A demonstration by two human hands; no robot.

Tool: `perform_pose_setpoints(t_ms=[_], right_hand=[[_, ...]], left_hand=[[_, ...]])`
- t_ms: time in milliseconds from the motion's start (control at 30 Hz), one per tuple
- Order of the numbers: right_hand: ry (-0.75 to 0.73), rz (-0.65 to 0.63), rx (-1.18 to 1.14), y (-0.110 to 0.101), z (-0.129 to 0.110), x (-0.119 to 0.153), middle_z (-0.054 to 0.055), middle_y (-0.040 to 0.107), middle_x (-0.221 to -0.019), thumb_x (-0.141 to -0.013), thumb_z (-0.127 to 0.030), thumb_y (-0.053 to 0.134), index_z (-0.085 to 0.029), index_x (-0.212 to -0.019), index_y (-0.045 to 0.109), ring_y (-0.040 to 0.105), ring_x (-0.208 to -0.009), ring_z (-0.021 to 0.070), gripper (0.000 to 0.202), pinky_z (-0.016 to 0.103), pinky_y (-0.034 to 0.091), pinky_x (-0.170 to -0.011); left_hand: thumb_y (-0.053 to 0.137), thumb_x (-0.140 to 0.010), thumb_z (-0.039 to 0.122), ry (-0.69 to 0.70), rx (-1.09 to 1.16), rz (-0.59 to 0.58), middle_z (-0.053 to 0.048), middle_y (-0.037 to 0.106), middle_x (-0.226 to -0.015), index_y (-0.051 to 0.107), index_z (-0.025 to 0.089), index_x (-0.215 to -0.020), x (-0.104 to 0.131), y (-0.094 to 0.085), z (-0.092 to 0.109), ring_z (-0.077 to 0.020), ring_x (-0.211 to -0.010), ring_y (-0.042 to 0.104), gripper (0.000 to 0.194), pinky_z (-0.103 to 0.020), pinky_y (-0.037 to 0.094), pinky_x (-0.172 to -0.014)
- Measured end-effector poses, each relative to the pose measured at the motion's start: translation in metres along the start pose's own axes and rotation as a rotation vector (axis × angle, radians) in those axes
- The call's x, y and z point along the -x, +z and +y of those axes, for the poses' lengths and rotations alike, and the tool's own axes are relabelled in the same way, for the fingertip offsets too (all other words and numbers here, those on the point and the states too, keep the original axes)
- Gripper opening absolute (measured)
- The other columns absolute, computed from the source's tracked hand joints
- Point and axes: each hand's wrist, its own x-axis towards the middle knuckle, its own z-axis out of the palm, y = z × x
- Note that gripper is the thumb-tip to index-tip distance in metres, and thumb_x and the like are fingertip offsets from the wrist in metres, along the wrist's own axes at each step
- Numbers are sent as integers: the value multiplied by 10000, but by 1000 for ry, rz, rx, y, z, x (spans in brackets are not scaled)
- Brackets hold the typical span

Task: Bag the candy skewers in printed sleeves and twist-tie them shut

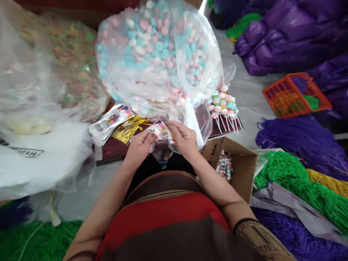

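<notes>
A small printed plastic bag (pixel 158 127) with coloured spots is held up in front of my body. My left hand (pixel 140 145) pinches its lower left side between thumb and finger. On the other side, my right hand (pixel 182 138) is closed with fingertips at the bag's right edge. Just left lie a stack of similar printed bags (pixel 111 121) and a pile of gold twist ties (pixel 129 128). Beyond my hands a big clear bag of pink, blue and white candies (pixel 160 47) fills the middle. White lollipop sticks (pixel 193 123) lie beside my right hand.
Candy skewers on sticks (pixel 223 103) lie at the table's right corner. Below stands a cardboard box (pixel 241 170) with wrapped candies inside. Clear bags of gummy-like pieces (pixel 73 61) bulge at left. An orange crate (pixel 290 98), purple sacks (pixel 293 32) and green strands (pixel 285 170) occupy the right.
</notes>
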Motion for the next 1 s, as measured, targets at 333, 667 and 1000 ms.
perform_pose_setpoints(t_ms=[333, 667, 1000], right_hand=[[131, 255, 256, -102, 34, -13, 51, 790, -868, -942, -433, 600, -203, -1070, 789, 713, -741, 185, 324, 332, 586, -732], [622, 110, 1118, -173, 64, -30, 180, 748, -1119, -941, -323, 554, -185, -1067, 805, 682, -980, 311, 313, 377, 487, -808], [426, 374, 913, -186, 80, -19, 119, 723, -876, -861, -271, 571, -170, -854, 758, 645, -849, 266, 213, 406, 496, -819]], left_hand=[[627, -915, 632, -18, 173, 65, 39, 523, -523, 569, 209, -723, -10, -2, -22, -83, -438, 404, 468, -223, 280, -425], [860, -677, 638, 15, 548, 187, 71, 508, -505, 604, 174, -662, -13, 9, -8, -36, -351, 384, 531, -198, 403, -403], [961, -569, 528, -35, 872, 188, 116, 473, -458, 653, 184, -693, -20, 2, -17, -33, -316, 382, 478, -224, 477, -429]])
